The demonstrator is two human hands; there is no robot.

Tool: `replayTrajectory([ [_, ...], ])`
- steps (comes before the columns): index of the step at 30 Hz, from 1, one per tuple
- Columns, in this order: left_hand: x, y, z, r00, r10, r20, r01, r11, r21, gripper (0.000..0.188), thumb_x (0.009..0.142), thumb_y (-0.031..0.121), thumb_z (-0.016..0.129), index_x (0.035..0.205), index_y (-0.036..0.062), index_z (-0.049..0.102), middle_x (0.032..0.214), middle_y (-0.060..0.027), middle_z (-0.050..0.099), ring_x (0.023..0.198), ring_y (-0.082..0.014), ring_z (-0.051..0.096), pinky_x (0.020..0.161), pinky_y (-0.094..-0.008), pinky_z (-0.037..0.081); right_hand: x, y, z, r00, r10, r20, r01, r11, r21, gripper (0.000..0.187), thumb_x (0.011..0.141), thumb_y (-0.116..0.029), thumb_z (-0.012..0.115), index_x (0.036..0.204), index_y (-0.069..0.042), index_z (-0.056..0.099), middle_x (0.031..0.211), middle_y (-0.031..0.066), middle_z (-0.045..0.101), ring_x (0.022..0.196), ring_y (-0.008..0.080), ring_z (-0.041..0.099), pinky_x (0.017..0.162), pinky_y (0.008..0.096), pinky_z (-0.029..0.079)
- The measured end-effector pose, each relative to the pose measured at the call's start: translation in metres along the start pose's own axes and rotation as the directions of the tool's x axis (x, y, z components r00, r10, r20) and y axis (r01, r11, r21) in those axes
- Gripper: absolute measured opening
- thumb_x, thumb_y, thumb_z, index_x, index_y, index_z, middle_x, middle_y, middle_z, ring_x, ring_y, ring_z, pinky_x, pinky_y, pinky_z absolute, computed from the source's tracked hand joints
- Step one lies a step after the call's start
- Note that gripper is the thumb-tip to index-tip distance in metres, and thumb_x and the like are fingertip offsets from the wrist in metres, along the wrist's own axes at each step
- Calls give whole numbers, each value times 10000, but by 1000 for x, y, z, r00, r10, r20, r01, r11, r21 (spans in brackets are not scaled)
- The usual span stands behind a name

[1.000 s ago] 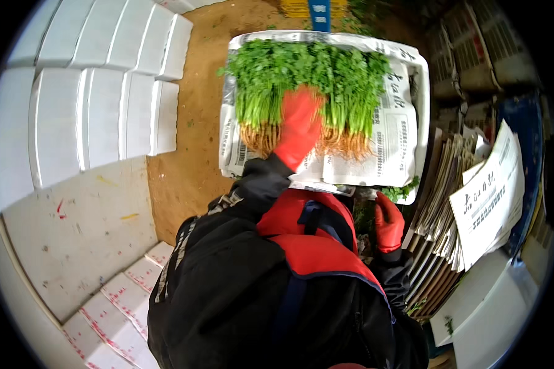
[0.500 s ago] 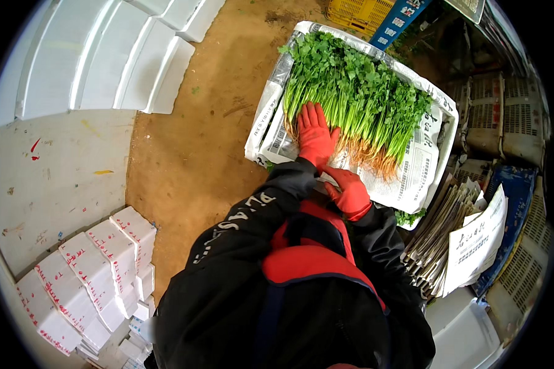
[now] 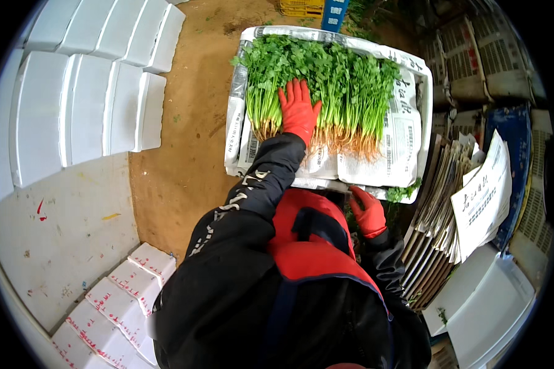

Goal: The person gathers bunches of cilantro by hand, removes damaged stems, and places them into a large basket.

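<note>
Red-gloved, the left hand (image 3: 298,111) lay flat and open on the leafy green bunches (image 3: 326,80) in the newspaper-lined white crate (image 3: 423,98), while the right hand (image 3: 368,212) had dropped below the rim, its grip unclear.

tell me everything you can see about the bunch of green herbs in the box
The green herbs are a dense row of leafy, thin-stemmed plants with pale orange-brown roots still on. They lie flat, leaves toward the far side, roots toward the person, on newspaper lining a white box. They look fresh. The left hand, in a red glove, lies spread flat across the stems. The right hand is off them, below the box's near edge.
</note>
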State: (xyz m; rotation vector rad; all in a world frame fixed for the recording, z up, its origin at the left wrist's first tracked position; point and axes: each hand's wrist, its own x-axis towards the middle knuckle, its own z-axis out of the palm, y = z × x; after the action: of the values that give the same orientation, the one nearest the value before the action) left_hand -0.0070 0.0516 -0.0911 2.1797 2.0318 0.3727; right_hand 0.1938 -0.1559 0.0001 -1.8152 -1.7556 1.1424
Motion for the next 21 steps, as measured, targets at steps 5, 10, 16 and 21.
replayTrajectory([
  [5,-5,-28,-27,956,96,-278,-201,905,-376,582,824,269,586,1308,21,382,1356,-180,367,1251,-358,322,1046,-442,239,6,-8,-1,997,51,-52,-46,994,103,298,759,-97,611,1054,-48,613,851,144,635,753,284,612,678,350,482],
  [10,-62,-102,-78,866,-456,-204,205,697,-688,240,874,137,520,1035,-21,601,879,-173,649,795,-271,627,712,-333,478,84,-49,-2,995,-75,-62,83,987,136,259,772,-83,615,1028,-49,626,858,124,635,743,257,610,676,325,476],
  [16,-108,-104,-48,709,-665,233,647,484,-589,455,827,371,587,1049,-22,538,707,-166,613,676,-340,596,632,-411,465,242,-128,38,790,-594,-155,600,800,-5,293,782,-194,649,1034,-49,612,984,151,623,929,329,575,824,391,449],
  [21,-100,-94,-45,735,-636,235,673,637,-377,491,793,473,586,910,-1,529,769,-205,621,755,-396,590,672,-454,462,368,-160,91,979,-162,123,204,752,-627,668,756,-590,551,1134,-40,555,1076,192,601,982,327,579,831,414,444],
])
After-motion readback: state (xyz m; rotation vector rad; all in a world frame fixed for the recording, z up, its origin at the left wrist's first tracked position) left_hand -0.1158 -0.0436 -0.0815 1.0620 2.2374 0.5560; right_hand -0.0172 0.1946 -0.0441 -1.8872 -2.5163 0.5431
